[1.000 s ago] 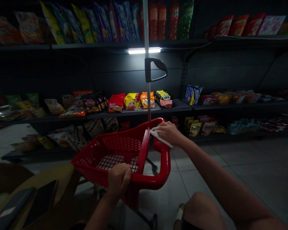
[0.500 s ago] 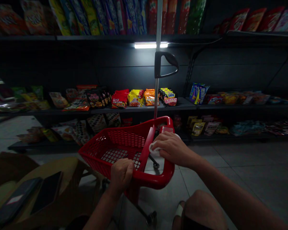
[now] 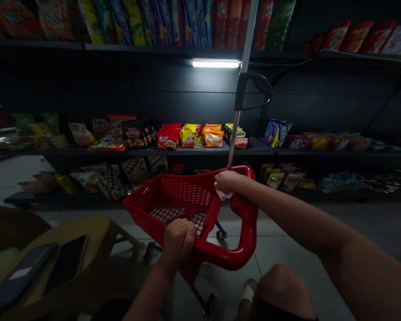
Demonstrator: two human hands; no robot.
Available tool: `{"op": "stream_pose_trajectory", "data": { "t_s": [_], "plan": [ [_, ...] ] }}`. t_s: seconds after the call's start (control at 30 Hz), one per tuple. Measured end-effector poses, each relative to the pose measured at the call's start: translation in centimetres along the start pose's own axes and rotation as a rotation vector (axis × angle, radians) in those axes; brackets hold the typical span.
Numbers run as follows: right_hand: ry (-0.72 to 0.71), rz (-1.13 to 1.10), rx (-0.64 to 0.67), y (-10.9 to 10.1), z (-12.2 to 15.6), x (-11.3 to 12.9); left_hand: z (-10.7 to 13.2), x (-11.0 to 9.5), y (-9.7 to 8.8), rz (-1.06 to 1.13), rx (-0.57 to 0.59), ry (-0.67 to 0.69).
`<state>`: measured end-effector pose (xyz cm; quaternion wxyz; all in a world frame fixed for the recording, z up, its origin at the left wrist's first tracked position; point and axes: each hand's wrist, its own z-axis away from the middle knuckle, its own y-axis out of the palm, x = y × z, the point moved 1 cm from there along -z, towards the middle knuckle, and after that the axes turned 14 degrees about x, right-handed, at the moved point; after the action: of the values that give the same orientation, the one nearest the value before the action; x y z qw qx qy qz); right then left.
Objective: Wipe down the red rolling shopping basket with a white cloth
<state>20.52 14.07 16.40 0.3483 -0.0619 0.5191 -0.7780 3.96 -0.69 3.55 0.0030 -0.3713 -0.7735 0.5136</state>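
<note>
L hand (image 3: 177,243) wrapped shut on near rim of red plastic trolley basket (image 3: 183,196); R hand (image 3: 229,182) curled closed over white cloth (image 3: 223,195), pressing it to far rim. Risk: basket rolls on its casters (image 3: 221,234) under R's push, cloth slips out.

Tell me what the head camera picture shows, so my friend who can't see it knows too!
A person's right hand presses a white cloth against the far rim of a red shopping cart, while the left hand holds its near edge. Behind the cart, dark shelves hold lots of colorful snack bags.
</note>
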Motion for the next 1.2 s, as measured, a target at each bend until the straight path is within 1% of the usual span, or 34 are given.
{"op": "stream_pose_trajectory", "data": {
  "t_s": [0.07,0.13,0.2,0.23,0.27,0.33,0.37,0.43,0.5,0.57,0.63,0.67,0.73,0.77,0.87,0.93,0.97,1.03,1.1,1.13,1.2],
  "plan": [
    [-0.078,0.051,-0.035,1.0,2.3,2.8,0.1,0.4,-0.1,0.013,0.000,-0.002],
    [-0.190,0.106,-0.080,2.0,5.0,5.7,0.1,0.7,-0.1,0.017,0.020,-0.022],
    [-0.340,0.156,-0.109,2.6,6.9,7.3,-0.1,0.8,0.0,0.017,0.042,-0.044],
    [-0.394,0.158,-0.126,2.6,7.2,7.5,-0.2,0.9,0.1,0.018,0.047,-0.048],
    [-0.418,0.142,-0.141,2.5,7.0,7.1,-0.3,0.8,0.1,0.020,0.049,-0.045],
    [-0.377,0.071,-0.134,1.8,5.2,5.3,-0.5,0.7,0.2,0.021,0.043,-0.030],
    [-0.311,0.024,-0.123,1.3,3.8,4.0,-0.5,0.6,0.2,0.024,0.040,-0.018],
    [-0.119,-0.056,-0.081,0.4,1.0,1.2,-0.5,0.5,0.2,0.040,0.034,-0.003],
    [0.050,-0.099,-0.038,-0.2,-1.2,-1.2,-0.3,0.5,0.2,0.060,0.034,-0.001],
    [0.122,-0.112,-0.021,-0.4,-2.3,-2.6,-0.2,0.6,0.1,0.070,0.035,-0.008],
    [0.112,-0.110,-0.035,-0.2,-2.1,-2.8,-0.1,0.8,0.1,0.070,0.045,-0.012],
    [0.092,-0.109,-0.041,0.0,-1.6,-2.5,-0.1,0.9,0.1,0.070,0.050,-0.013],
    [0.002,-0.093,-0.060,0.6,-0.1,-0.8,-0.2,1.0,0.1,0.071,0.065,-0.016],
    [-0.070,-0.078,-0.078,0.8,0.9,0.4,-0.3,1.1,0.1,0.070,0.070,-0.022],
    [-0.366,-0.056,-0.136,1.7,4.5,4.7,-0.6,1.5,0.2,0.068,0.057,-0.036],
    [-0.478,-0.107,-0.177,2.3,6.8,6.8,-0.8,1.8,0.2,0.066,0.047,-0.022],
    [-0.501,-0.146,-0.186,2.6,7.8,7.3,-0.8,1.9,0.3,0.063,0.047,-0.013],
    [-0.513,-0.226,-0.187,3.3,9.5,7.6,-0.8,2.2,0.2,0.053,0.050,-0.003],
    [-0.555,-0.294,-0.182,4.1,10.6,6.9,-0.7,2.4,0.2,0.052,0.057,0.000],
    [-0.580,-0.329,-0.199,4.4,11.0,6.4,-0.6,2.4,0.1,0.057,0.059,0.001],
    [-0.644,-0.407,-0.274,5.1,11.3,5.1,-0.6,2.5,0.0,0.074,0.070,0.012]
  ]
}}
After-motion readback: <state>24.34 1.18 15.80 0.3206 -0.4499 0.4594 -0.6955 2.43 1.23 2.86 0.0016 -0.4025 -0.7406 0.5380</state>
